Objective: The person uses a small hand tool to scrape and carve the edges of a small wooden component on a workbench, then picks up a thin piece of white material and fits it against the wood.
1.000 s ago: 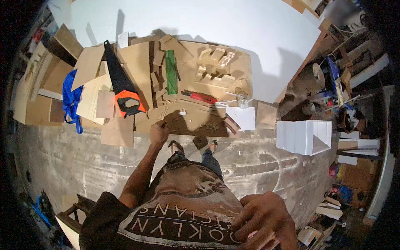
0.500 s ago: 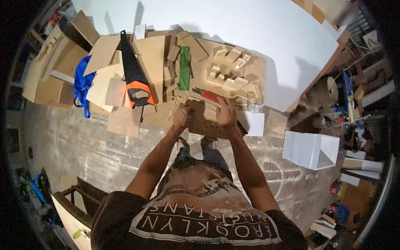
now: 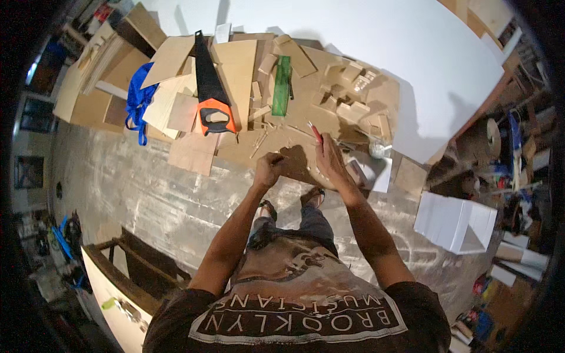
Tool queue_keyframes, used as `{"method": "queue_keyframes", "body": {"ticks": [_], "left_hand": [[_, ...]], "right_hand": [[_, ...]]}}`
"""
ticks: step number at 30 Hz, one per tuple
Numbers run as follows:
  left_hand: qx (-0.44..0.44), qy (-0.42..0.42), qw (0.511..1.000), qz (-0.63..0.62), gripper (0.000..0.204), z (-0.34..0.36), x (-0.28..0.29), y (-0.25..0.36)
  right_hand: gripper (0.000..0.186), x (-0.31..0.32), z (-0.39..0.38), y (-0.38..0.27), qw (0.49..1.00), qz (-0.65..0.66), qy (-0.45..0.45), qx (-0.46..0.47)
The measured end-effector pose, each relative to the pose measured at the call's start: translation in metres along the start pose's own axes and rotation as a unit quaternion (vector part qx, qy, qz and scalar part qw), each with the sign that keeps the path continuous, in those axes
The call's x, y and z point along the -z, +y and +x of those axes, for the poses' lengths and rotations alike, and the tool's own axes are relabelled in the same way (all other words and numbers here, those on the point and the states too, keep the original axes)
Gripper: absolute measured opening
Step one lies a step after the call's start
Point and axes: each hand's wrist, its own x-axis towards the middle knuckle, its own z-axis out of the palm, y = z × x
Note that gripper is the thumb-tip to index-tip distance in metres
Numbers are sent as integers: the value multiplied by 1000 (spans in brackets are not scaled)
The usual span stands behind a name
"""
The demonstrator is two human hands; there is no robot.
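Observation:
My right hand (image 3: 331, 157) is closed around a red utility knife (image 3: 316, 133), its blade end pointing away from me over the table. To its left, my left hand (image 3: 269, 168) is closed near the table's front edge; what its fingers hold, if anything, is too small to make out. Between and beyond the hands lies a brown board (image 3: 299, 154), partly in shadow. Thin wood slivers (image 3: 259, 141) are scattered beyond my left hand. Farther back lies a green translucent strip (image 3: 282, 85), with small wooden blocks (image 3: 353, 110) grouped to its right.
A handsaw (image 3: 213, 97) with an orange handle lies on wood sheets at left, beside a blue bag (image 3: 139, 100). A clear jar (image 3: 378, 149) stands at the right. On the concrete floor are a white box (image 3: 447, 220) and a wooden frame (image 3: 126, 265).
The knife has swung from pointing left across the board to pointing away from me. My left hand has drawn back slightly toward me. The whole view has shifted.

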Motion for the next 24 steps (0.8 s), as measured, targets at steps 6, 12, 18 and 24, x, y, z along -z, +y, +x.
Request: {"method": "queue_keyframes", "body": {"ticks": [6,12,18,24], "left_hand": [[-200,-51,976,64,17,9,8,-31],[-246,-89,963,61,14,7,7,-10],[-274,-100,955,52,18,14,0,-31],[-288,-84,948,102,18,10,4,-32]], "right_hand": [[45,-103,-127,-18,925,295,-9,-238],[35,-166,-139,-31,970,167,132,-121],[30,-179,-137,-24,978,-169,121,-4],[34,-173,-136,-40,967,-200,148,46]]}}
